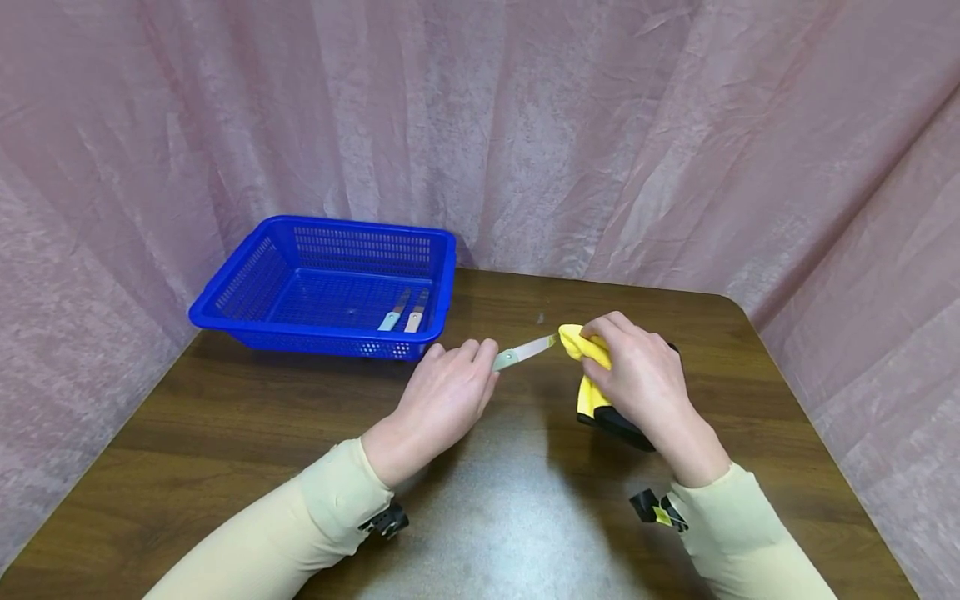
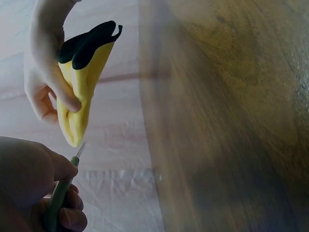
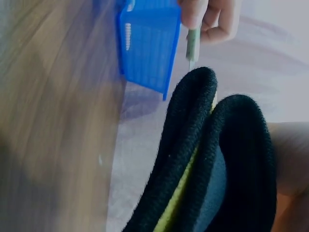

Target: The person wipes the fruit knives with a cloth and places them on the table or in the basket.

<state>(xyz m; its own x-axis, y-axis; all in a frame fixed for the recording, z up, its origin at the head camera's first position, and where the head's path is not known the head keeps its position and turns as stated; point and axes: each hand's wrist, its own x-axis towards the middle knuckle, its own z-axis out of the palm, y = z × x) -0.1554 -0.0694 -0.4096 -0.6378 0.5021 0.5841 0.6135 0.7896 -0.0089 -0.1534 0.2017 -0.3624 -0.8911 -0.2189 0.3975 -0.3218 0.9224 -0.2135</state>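
Observation:
My left hand grips a small knife by its pale green handle. The blade points right and shows a yellowish stain at its tip. In my right hand is a folded yellow cloth with black edging, pinched between thumb and fingers. A corner of that cloth lies close to the knife tip; whether they touch I cannot tell. Both are held above the table. In the left wrist view the blade points up toward the cloth. Black folds of the cloth fill much of the right wrist view.
A blue plastic basket stands at the back left of the brown wooden table. Two similar knives lie in it, one with a light blue handle, one with a pinkish handle. Pink curtains hang behind and beside the table.

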